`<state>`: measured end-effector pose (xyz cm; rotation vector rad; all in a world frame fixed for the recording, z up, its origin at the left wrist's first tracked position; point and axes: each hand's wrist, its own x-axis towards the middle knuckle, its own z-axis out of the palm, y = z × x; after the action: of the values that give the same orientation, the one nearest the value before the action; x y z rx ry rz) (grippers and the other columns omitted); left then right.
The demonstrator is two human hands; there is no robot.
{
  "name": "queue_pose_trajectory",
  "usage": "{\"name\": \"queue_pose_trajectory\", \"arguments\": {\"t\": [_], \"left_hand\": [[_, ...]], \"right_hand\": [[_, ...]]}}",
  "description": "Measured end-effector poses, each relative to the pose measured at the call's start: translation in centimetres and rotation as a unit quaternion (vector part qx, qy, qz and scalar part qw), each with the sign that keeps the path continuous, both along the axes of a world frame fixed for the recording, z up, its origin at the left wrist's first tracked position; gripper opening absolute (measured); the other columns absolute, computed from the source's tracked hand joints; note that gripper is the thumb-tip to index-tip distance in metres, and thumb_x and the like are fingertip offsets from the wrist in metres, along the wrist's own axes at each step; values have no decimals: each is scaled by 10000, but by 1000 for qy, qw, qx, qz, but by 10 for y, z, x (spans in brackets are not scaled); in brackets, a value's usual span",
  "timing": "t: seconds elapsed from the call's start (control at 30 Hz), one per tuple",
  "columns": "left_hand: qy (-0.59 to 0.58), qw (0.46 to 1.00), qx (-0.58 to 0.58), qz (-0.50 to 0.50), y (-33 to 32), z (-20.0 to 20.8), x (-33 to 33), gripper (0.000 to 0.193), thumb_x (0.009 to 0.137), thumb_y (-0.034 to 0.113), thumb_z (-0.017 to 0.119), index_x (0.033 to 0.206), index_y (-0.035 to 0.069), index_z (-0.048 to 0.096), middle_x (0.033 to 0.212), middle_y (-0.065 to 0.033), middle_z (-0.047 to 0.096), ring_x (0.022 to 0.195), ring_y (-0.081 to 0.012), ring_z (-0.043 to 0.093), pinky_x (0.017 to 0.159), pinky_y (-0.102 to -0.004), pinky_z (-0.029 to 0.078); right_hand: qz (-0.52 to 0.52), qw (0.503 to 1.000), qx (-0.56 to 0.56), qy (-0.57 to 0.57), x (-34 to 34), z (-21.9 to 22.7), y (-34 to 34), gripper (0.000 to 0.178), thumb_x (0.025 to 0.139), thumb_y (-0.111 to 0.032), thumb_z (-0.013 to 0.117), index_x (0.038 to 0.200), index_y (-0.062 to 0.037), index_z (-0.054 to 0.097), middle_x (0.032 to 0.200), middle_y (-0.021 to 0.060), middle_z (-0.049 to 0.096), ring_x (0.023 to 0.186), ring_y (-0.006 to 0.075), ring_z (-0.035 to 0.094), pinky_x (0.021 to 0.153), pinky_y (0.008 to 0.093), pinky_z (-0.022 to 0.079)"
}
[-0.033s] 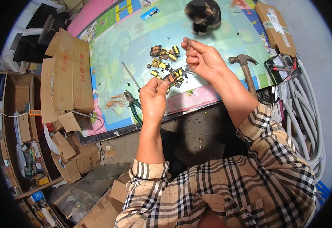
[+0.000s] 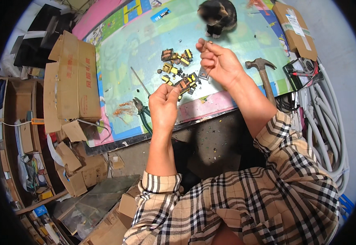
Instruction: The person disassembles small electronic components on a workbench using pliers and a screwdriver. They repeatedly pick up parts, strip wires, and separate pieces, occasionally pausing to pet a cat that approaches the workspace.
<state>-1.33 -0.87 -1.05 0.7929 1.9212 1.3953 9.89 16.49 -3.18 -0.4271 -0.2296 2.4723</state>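
Left hand (image 2: 164, 102) low over the near part of the surface (image 2: 125, 57), thumb and index pinched on a black-and-yellow part with copper (image 2: 188, 83); fingers closed on its near end. That part sits just ahead of the left hand, near the middle of the near side. Right hand (image 2: 222, 65) raised, ahead and to the right, palm turned inward, thumb and index tips close together, other fingers curled. Cannot tell if anything small is between them. Small dark grey piece (image 2: 203, 74) shows just beside the right hand, partly hidden by it.

More yellow-and-black parts (image 2: 178, 60) clustered beyond the held one, some with copper windings, tiny bits around. Left of the left hand: thin metal rod (image 2: 139, 79), green-handled pliers (image 2: 143, 111) with handles running behind the wrist, loose copper wire strands (image 2: 125, 109). Right of the right forearm: claw hammer (image 2: 262, 69), head away from the person, handle pointing back. Cat (image 2: 218, 18) at the far side, beyond the right hand; blue packet (image 2: 160, 15) farther left. Open cardboard box (image 2: 80, 77) along the left edge, second cardboard box (image 2: 295, 32) at far right, grey tubing (image 2: 324, 126) below it.
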Motion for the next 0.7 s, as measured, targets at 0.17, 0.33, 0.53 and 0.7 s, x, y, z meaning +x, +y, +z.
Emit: {"name": "queue_pose_trajectory", "arguments": {"t": [0.17, 0.33, 0.53, 0.7], "left_hand": [[-2, 999, 17, 28, -8, 6, -10, 152, 864, 63, 594, 726, 4, 571, 623, 49, 493, 568, -35, 372, 506, -222, 294], [46, 996, 31, 74, -26, 6, -34, 138, 865, 107, 603, 742, 46, 592, 544, 78, 417, 455, -15, 303, 412, -204, 209], [66, 983, 31, 167, -67, 12, -77, 119, 858, 123, 621, 770, 46, 603, 528, 65, 395, 412, -24, 273, 380, -213, 182], [93, 959, 24, 265, -102, 6, -120, 97, 851, 86, 615, 786, 14, 611, 537, 35, 416, 396, -39, 289, 358, -223, 176]], "right_hand": [[-43, 998, -31, 30, 11, -3, 23, 126, 947, -86, 470, 990, 15, 532, 964, 93, 572, 537, 46, 333, 464, 178, 291], [-77, 996, -44, 11, 17, -2, 32, 127, 953, -85, 462, 992, 18, 526, 965, 107, 577, 532, 50, 327, 463, 177, 284], [-97, 993, -60, -12, 15, -9, 38, 116, 955, -75, 457, 1004, 13, 515, 980, 117, 570, 536, 51, 344, 458, 181, 282], [-111, 992, -64, -15, 14, -18, 45, 113, 953, -70, 459, 1009, 15, 510, 984, 120, 566, 533, 52, 364, 443, 193, 276]]}}
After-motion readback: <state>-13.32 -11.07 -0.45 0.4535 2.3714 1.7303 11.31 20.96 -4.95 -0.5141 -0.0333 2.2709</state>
